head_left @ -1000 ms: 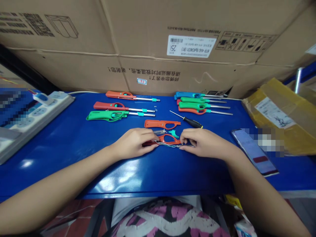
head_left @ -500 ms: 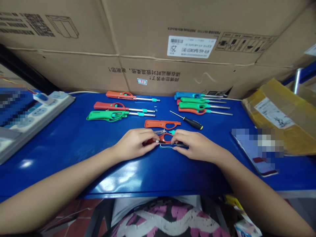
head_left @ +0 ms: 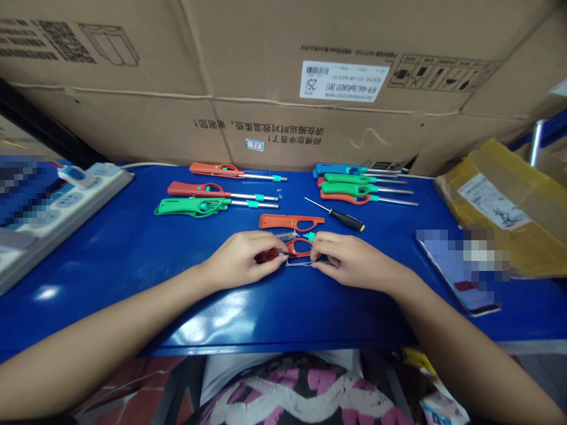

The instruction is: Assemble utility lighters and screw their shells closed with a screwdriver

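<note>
My left hand (head_left: 248,254) is closed, thumb and fingertips pinched over a red-orange lighter handle half (head_left: 302,247) on the blue table. The small part in that pinch is mostly hidden. My right hand (head_left: 352,258) is closed too, its fingertips pinching a thin wire (head_left: 299,264) that runs between the hands along the near side of the handle half. A clear-grey fuel tank (head_left: 287,236) and a teal tip piece (head_left: 309,236) show just behind the fingers. Beyond them lies the other orange handle half (head_left: 290,222).
A black-handled screwdriver (head_left: 348,220) lies behind my right hand. Assembled lighters sit at back left, such as the green one (head_left: 190,206), and back right (head_left: 345,189). A power strip (head_left: 66,203), a phone (head_left: 456,277) and a yellow-taped parcel (head_left: 491,206) flank them; cardboard (head_left: 266,71) stands behind.
My right fingertips have shifted slightly on the thin wire, which now looks straighter. The small white-ended part at my left fingertips is now less visible. Other things stay put.
</note>
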The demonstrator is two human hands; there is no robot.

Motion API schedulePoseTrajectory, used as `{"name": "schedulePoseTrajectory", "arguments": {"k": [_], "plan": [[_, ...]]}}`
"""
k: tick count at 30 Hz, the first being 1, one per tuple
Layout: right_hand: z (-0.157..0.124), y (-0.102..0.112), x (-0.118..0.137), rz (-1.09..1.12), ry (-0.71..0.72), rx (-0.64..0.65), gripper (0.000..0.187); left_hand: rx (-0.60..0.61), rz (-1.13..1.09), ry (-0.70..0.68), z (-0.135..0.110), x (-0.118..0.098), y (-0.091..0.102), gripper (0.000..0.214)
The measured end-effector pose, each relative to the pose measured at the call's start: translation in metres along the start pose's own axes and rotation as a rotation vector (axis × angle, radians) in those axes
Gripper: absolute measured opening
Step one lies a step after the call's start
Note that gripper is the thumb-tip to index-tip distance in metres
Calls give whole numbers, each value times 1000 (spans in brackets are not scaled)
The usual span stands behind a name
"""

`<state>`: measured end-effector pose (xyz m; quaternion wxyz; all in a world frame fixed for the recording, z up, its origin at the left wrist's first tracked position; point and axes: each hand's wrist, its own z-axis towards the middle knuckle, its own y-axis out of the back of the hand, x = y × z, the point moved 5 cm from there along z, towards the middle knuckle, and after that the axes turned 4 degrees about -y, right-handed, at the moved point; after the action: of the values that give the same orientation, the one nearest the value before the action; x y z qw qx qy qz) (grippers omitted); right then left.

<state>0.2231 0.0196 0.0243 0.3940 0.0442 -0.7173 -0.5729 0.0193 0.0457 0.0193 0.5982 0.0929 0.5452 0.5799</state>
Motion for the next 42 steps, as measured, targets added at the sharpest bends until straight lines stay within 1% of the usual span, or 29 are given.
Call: {"name": "schedulePoseTrajectory", "arguments": {"k": [4,8,10,12,15,17,20,22,24,27,31,33,37,42], "plan": [[-2,4,3,-24,27,-1,7,43,11,-32,0,2,-2,14],[-4,4,8,-42,32,47,9,69,20,-26,0,4,-1,15],[-3,4,9,-24,31,26,10,66,24,-27,1,4,-1,17],[-1,7,7,-10,2,-80,13,63,30,-35,1,2,-1,18],[1,14,-4,-21,-118,-282,11,60,48,-50,2,-1,0,19],[2,16,-12,-59,-217,-329,7,61,59,-57,2,-2,1,20],[2,16,-20,-114,-306,-283,5,61,76,-74,2,-3,2,20],[3,16,-20,-120,-301,-258,6,72,89,-95,1,-3,2,20],[3,16,-19,-110,-281,-262,11,87,102,-113,0,-3,2,21],[2,15,-18,-105,-280,-265,8,93,123,-123,0,-2,2,21],[2,13,-20,-123,-286,-243,8,85,123,-125,0,-2,3,21],[3,12,-23,-82,-289,-241,7,86,113,-126,0,-3,4,21],[5,10,-29,80,-319,-214,7,99,107,-131,1,-3,4,22],[5,10,-34,150,-433,-185,10,104,107,-148,1,-2,4,21]]}}
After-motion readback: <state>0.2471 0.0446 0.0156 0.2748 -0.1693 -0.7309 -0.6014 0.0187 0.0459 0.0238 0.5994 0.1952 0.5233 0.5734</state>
